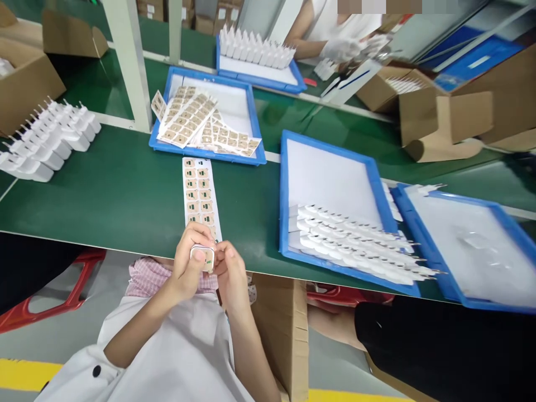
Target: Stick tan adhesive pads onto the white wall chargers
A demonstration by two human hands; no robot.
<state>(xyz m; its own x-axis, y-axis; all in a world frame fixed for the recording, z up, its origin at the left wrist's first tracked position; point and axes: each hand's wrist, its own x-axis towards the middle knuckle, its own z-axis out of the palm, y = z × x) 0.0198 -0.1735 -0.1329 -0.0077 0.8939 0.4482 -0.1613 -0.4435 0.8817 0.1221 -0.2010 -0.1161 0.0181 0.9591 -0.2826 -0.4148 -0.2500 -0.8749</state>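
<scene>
My left hand (189, 262) is closed around a small white plastic housing (208, 252), its thumb lying across the front. A tan sticker (207, 262) with a green mark covers the housing's face. At the housing's right edge, my right hand (231, 273) has thumb and forefinger pinched together; what lies between those fingertips is too small to make out. Just beyond both hands, a white sheet of tan stickers (197, 192) lies on the green table, its near end partly hidden by my fingers.
A blue tray (255, 128) behind holds more sticker sheets. White housings stand at left (50, 142), lie in the right-hand tray (285, 195), and fill a far tray (259, 81). Another blue tray (494, 268) is at far right. Opposite, a person's gloved hands (343, 49) work. Cardboard boxes (280, 329) stand around.
</scene>
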